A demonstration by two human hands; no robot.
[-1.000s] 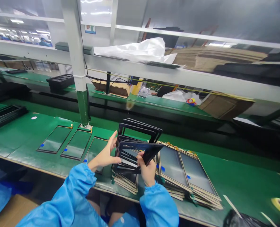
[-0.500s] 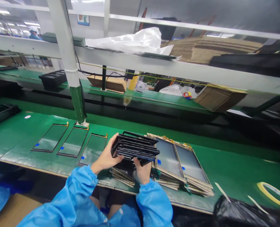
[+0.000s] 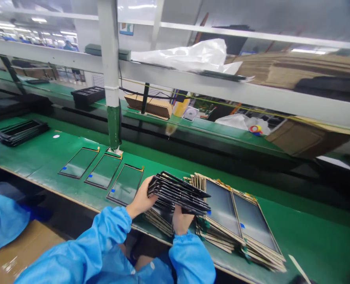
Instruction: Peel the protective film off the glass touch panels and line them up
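Note:
My left hand (image 3: 142,198) grips the left end of a stack of thin black frames (image 3: 179,192), its thumb along the near side. My right hand (image 3: 181,219) holds the same stack from below and in front, its fingers partly hidden by it. The stack is tilted above the green bench, over a lower pile of light-edged panels (image 3: 159,223). Right of my hands lie stacks of glass panels with wooden-looking edges (image 3: 222,205). Three black-bordered glass panels (image 3: 126,183) lie in a row to the left.
A stack of black frames (image 3: 21,132) sits at the far left of the bench (image 3: 45,157). A white and green post (image 3: 111,79) rises behind the panels. An open cardboard box (image 3: 24,250) is at the lower left, beside another person's blue sleeve (image 3: 3,221).
The view has swung left, showing more of the left bench. The held black frames are tilted differently, their right end lower. Both hands still hold them.

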